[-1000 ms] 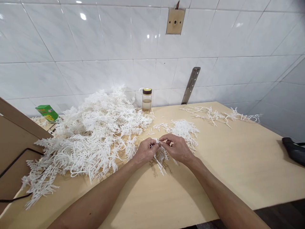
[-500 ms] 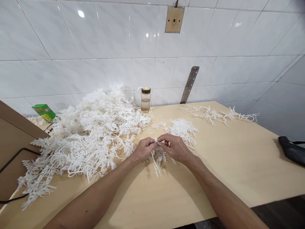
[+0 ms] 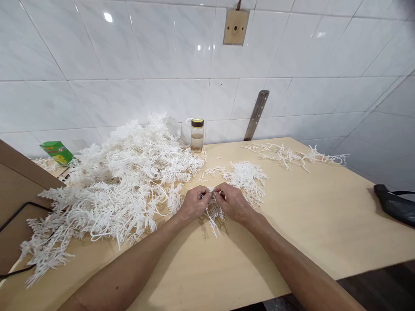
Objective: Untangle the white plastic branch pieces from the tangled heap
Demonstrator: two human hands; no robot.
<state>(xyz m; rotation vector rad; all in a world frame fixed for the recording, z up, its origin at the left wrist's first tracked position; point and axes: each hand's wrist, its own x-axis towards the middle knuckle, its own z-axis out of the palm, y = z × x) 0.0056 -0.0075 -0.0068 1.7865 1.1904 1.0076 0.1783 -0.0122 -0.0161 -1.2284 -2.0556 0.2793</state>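
Picking-apart step, I'd judge: my left hand (image 3: 194,202) and right hand (image 3: 232,202) each keep a pinching grip on a white, branching, plastic-looking sprig (image 3: 214,212) (contact mostly hidden) over the pale wooden surface (image 3: 301,211); next move probably calls for a small, steady tug.

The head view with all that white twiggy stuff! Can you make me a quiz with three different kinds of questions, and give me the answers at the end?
1. Pick one: the bottle is
a) lying on its side
b) standing up
c) upside down

2. True or false: in the picture, the green box is to the right of the big white pile.

3. Count: how many hands are pinching the white sprig?

Key:
1. b, standing up.
2. False; it is to the left.
3. Two: the left hand and the right hand.
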